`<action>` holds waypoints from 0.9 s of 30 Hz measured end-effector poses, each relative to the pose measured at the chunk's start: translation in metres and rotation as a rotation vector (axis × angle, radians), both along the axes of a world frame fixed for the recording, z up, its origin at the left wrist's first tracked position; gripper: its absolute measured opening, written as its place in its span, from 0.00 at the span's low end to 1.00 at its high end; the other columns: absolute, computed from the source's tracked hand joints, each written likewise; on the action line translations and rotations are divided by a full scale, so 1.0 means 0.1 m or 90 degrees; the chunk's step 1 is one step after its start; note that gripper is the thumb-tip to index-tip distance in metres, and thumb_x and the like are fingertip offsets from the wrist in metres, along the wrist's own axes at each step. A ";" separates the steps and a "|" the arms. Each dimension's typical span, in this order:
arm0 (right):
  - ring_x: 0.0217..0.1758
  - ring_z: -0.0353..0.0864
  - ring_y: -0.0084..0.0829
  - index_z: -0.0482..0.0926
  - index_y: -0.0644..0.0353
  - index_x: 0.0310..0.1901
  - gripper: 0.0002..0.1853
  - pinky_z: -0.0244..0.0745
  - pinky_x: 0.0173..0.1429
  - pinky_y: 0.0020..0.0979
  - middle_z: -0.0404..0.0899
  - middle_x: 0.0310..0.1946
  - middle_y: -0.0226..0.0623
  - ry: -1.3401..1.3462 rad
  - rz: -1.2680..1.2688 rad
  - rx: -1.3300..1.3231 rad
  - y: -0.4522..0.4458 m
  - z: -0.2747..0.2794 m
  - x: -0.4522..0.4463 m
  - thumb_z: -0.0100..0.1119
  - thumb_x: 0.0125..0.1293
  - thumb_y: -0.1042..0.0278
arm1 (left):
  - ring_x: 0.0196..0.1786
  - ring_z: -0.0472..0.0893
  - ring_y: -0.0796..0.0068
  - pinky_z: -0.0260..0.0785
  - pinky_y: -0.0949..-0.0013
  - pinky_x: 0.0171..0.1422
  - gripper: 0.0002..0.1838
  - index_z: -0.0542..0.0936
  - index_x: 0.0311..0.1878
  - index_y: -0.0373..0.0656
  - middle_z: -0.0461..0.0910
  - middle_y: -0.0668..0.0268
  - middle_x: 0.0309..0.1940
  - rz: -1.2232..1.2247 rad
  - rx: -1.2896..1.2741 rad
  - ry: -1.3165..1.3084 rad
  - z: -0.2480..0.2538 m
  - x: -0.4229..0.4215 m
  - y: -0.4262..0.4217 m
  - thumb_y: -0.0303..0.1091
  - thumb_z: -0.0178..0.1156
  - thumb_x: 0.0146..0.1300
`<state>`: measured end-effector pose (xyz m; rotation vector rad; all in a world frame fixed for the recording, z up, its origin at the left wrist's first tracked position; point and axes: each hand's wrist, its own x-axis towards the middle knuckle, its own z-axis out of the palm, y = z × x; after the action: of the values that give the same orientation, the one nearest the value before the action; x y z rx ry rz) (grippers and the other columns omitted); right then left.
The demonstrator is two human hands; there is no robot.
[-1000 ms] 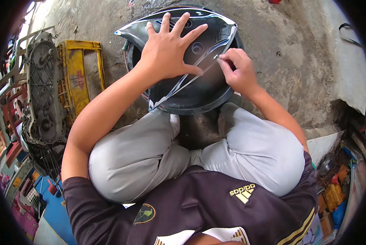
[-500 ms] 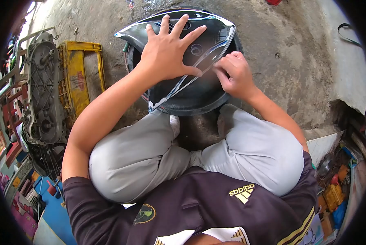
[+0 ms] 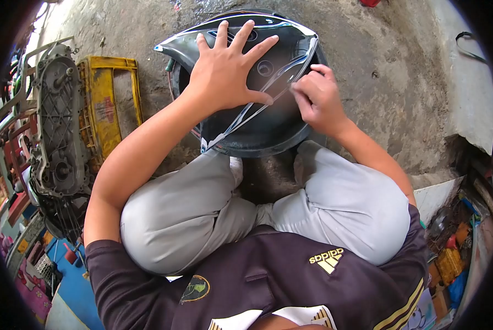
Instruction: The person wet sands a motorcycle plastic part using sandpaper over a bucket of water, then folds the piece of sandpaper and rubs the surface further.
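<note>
My right hand [image 3: 319, 99] has shifted slightly since a moment ago, one finger lifting away from the others, while my left [image 3: 223, 75] has stayed put. The glossy black panel [image 3: 288, 41] lies across the black tub [image 3: 260, 144] at twelve o'clock — my left palm is down on it, fingers spread and gripping nothing. My right is half-curled at the panel's two o'clock edge; I can't tell whether its fingertips pinch anything. At ten o'clock stands a yellow crate [image 3: 102, 104] — beside a metal cover [image 3: 62, 121].
</note>
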<state>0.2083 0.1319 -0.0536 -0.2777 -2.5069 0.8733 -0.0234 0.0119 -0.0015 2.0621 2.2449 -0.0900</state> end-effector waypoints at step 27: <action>0.33 0.79 0.37 0.83 0.56 0.37 0.06 0.68 0.58 0.39 0.83 0.30 0.31 -0.061 0.017 -0.059 0.10 0.08 0.01 0.72 0.62 0.77 | 0.85 0.61 0.29 0.61 0.18 0.76 0.67 0.57 0.89 0.77 0.57 0.54 0.88 -0.008 -0.001 0.003 0.02 0.00 0.00 0.82 0.74 0.45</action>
<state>0.2098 0.1418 -0.0453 -0.3237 -2.5667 1.0101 -0.0235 0.0115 0.0003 2.0780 2.2332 -0.0973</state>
